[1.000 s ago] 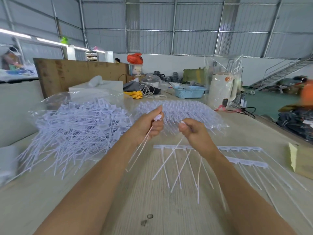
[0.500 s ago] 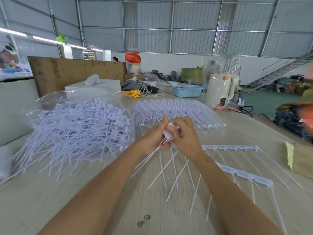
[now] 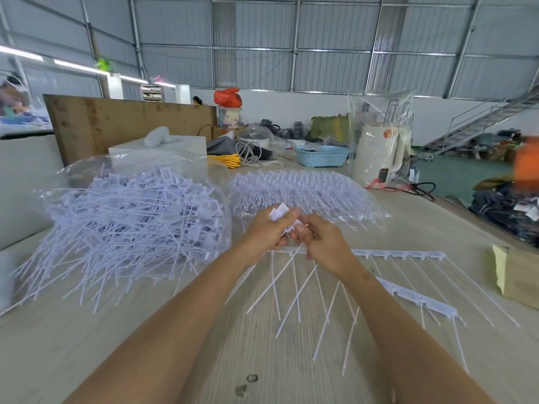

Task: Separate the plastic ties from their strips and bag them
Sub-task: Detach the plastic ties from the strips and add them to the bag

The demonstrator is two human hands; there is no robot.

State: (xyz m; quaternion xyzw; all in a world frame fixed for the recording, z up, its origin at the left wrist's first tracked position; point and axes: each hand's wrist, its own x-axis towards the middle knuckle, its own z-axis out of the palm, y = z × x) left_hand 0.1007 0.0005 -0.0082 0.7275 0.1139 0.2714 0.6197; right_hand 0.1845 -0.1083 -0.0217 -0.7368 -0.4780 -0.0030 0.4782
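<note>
Across the whole lower field we see a pale wooden table [image 3: 87,339], and everything of note rests on it. Largest on it is a clear plastic bag [image 3: 131,217] at the left, stuffed with loose white ties whose tails spill out of its mouth toward us. Behind the hands lies a second clear bag [image 3: 309,191] holding ties packed in rows. A brown board [image 3: 128,123] stands upright at the far left edge, with a white box [image 3: 163,145] before it. Farther back we note a white appliance wrapped in plastic [image 3: 379,153], a blue basket [image 3: 322,156] and a coil of yellow cord [image 3: 226,160]. A cardboard box [image 3: 519,275] sits at the right edge.

Two tie strips lie flat on the right half of the table: the far strip [image 3: 399,253] runs out from under the hands, and the near strip [image 3: 417,298] lies angled beside the right forearm, which covers its inner end. Their tails fan toward us.

Both hands meet above the far strip's left end. Our left hand [image 3: 262,231] grips a small bundle of detached ties [image 3: 278,212], heads showing above the fingers. Our right hand [image 3: 323,243] has its fingers curled, pinching a tie head next to that bundle.
</note>
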